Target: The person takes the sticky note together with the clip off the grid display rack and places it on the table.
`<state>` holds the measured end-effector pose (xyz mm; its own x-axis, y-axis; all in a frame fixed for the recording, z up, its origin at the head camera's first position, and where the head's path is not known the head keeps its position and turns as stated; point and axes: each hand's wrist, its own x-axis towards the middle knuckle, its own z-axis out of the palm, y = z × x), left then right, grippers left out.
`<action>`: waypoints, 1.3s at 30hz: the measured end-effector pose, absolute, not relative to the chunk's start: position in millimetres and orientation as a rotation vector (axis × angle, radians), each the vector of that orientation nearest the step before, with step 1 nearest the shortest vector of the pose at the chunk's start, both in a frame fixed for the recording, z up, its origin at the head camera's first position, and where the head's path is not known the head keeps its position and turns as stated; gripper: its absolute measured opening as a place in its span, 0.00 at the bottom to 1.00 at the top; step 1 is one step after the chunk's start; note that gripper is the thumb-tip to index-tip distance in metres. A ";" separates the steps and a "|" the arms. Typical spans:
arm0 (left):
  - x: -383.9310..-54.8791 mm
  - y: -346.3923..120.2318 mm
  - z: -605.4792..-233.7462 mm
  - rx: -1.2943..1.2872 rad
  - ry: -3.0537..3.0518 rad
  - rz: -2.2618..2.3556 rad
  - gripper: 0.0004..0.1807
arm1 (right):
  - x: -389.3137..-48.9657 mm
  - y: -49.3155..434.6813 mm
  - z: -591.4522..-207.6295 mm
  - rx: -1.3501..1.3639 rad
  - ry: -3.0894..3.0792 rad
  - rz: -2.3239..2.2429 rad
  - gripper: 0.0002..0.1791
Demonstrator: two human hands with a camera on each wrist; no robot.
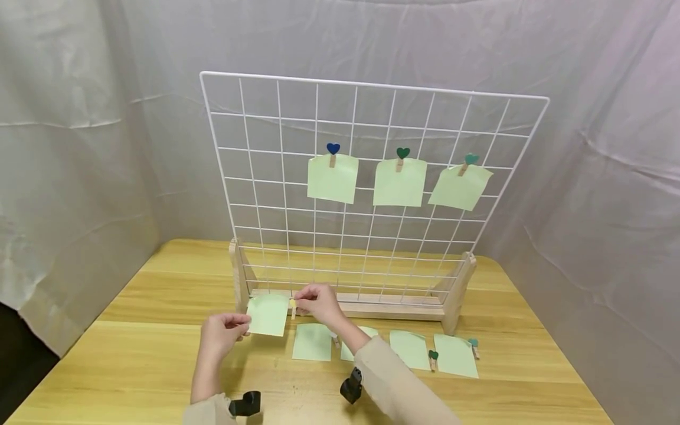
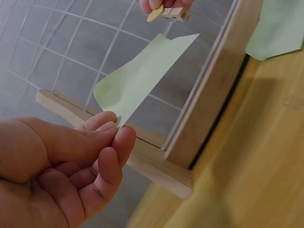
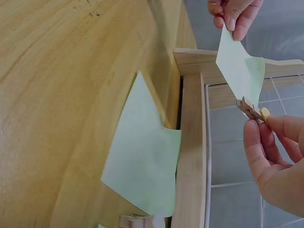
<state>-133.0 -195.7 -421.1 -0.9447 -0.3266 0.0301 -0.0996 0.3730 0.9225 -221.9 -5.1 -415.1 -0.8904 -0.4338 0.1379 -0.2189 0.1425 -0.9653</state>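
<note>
My left hand (image 1: pixel 220 337) pinches the side edge of a pale green paper sheet (image 1: pixel 268 316) between thumb and fingers, in front of the grid's lower left. The sheet bends a little in the left wrist view. At its other side, my right hand (image 1: pixel 321 304) pinches a small wooden clothespin (image 3: pixel 250 110) with a yellow piece on its end. In the right wrist view the clothespin's tip overlaps the sheet's near corner, while a gap separates them in the left wrist view.
A white wire grid (image 1: pixel 374 89) stands in a wooden base (image 1: pixel 458 295). Three green sheets hang on it from heart clothespins, one blue (image 1: pixel 333 147). Several more sheets lie on the wooden table (image 1: pixel 159 336), among them one at right (image 1: pixel 455 356), with clothespins (image 1: pixel 433 360) beside them.
</note>
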 end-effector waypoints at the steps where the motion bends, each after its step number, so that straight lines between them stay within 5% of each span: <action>1: -132.7 -196.1 -423.1 0.381 -2.431 -1.612 0.06 | -224.3 -6.1 -419.4 -0.633 2.233 -1.838 0.04; 39: -128.0 -206.9 -448.5 0.416 -2.616 -1.656 0.05 | -216.7 -23.6 -447.9 -0.452 2.256 -1.350 0.03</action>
<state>-128.0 -206.9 -448.5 -0.9644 -0.2322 -0.1264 -0.2135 0.4024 0.8902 -216.7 -23.6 -447.9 -0.8358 -0.5014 -0.2237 -0.0398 0.4616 -0.8862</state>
